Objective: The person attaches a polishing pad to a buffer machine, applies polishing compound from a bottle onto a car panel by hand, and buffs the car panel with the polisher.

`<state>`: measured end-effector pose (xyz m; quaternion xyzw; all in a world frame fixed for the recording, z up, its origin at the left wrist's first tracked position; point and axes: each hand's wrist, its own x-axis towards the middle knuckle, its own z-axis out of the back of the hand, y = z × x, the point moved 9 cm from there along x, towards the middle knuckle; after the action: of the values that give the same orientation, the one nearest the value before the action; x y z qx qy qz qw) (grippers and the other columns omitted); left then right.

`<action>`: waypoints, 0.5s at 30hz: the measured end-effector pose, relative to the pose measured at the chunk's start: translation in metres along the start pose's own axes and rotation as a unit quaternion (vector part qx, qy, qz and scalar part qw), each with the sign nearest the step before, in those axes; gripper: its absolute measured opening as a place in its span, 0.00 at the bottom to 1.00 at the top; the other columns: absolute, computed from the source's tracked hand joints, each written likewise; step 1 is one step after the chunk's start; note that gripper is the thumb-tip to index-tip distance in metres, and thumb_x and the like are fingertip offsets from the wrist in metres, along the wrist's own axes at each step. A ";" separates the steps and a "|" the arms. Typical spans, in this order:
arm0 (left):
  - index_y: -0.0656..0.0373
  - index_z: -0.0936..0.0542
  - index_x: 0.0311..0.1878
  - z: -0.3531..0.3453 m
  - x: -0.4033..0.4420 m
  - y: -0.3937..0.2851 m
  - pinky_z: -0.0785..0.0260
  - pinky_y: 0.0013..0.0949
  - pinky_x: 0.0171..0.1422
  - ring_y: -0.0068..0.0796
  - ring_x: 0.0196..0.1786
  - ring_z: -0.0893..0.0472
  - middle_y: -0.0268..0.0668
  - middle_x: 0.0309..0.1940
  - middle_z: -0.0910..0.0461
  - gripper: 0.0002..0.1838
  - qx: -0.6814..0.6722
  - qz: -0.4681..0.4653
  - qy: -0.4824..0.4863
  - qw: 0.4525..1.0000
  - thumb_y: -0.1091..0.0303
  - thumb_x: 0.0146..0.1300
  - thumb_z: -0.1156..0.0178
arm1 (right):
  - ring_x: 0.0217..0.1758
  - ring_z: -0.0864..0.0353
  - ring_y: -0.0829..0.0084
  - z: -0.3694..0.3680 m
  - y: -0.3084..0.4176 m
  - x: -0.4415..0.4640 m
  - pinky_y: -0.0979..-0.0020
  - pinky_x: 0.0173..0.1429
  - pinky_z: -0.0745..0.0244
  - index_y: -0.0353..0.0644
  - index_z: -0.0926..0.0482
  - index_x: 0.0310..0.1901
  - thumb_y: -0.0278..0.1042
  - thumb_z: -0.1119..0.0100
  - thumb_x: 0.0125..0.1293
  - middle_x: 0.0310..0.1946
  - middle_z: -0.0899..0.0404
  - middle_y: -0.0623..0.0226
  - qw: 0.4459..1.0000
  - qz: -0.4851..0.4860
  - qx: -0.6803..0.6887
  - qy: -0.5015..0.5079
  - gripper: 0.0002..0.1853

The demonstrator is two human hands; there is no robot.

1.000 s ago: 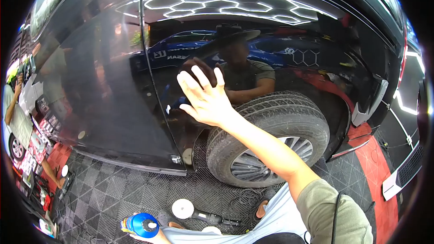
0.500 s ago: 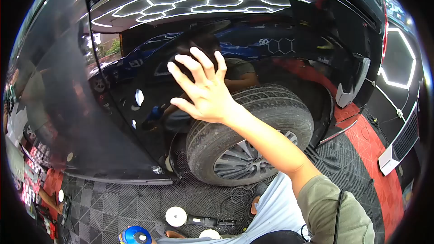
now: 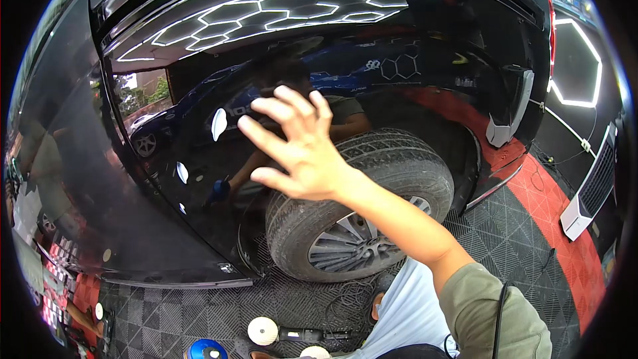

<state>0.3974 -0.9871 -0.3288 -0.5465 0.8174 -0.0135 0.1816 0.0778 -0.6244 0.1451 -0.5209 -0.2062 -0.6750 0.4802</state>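
Observation:
My right hand [image 3: 296,143] is held up before the glossy black car panel [image 3: 193,126], above the rear tire [image 3: 359,193]. Its fingers are spread and slightly bent, with nothing in them; whether they touch the paint I cannot tell. To its left, a white patch [image 3: 218,124] shows on the panel, with a second white patch [image 3: 182,173] lower down. I cannot tell whether these are a product or reflections. My left hand is out of frame.
By my feet lies a black polisher [image 3: 309,334] with a white pad [image 3: 262,331]. Near it is a blue rounded object [image 3: 206,349], partly cut off. A cable [image 3: 352,302] is coiled on the tiled floor [image 3: 159,312]. A white-and-black unit [image 3: 588,189] stands at right.
The view has shifted, bringing the car slightly left. My right hand is a little lower in the frame, still spread. Another white patch now shows on the panel to its left.

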 end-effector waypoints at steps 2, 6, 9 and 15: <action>0.48 0.25 0.59 0.001 0.003 -0.002 0.38 0.59 0.69 0.37 0.66 0.31 0.33 0.61 0.26 0.34 0.007 0.000 0.004 1.000 0.33 0.60 0.53 | 0.74 0.51 0.52 0.022 -0.012 -0.013 0.45 0.73 0.63 0.46 0.29 0.64 0.54 0.38 0.58 0.66 0.39 0.58 0.998 -0.018 0.046 -0.024 0.34; 0.49 0.24 0.58 0.009 0.037 -0.020 0.39 0.63 0.67 0.40 0.67 0.31 0.33 0.62 0.25 0.34 0.083 -0.043 0.090 0.992 0.34 0.58 0.51 | 0.68 0.40 0.52 0.028 -0.008 -0.081 0.53 0.70 0.48 0.41 0.29 0.65 0.39 0.44 0.62 0.62 0.35 0.53 0.966 -0.074 0.242 0.055 0.29; 0.48 0.21 0.54 0.004 0.004 -0.014 0.36 0.61 0.66 0.41 0.64 0.28 0.34 0.59 0.23 0.32 0.050 -0.040 -0.038 0.997 0.36 0.55 0.48 | 0.63 0.35 0.57 0.005 0.008 -0.173 0.59 0.70 0.43 0.37 0.31 0.67 0.30 0.48 0.59 0.56 0.33 0.55 0.877 -0.175 0.440 0.082 0.30; 0.47 0.20 0.52 0.001 -0.009 -0.030 0.32 0.57 0.64 0.40 0.61 0.25 0.35 0.56 0.21 0.29 0.034 -0.091 0.023 0.995 0.40 0.51 0.41 | 0.53 0.31 0.74 -0.081 0.068 -0.379 0.73 0.61 0.35 0.45 0.32 0.69 0.15 0.50 0.51 0.49 0.32 0.67 0.491 -0.473 0.701 0.211 0.38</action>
<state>0.4280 -0.9906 -0.3208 -0.6114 0.7675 -0.0707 0.1793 0.0943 -0.5541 -0.2420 0.3204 -0.7190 -0.5239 0.3254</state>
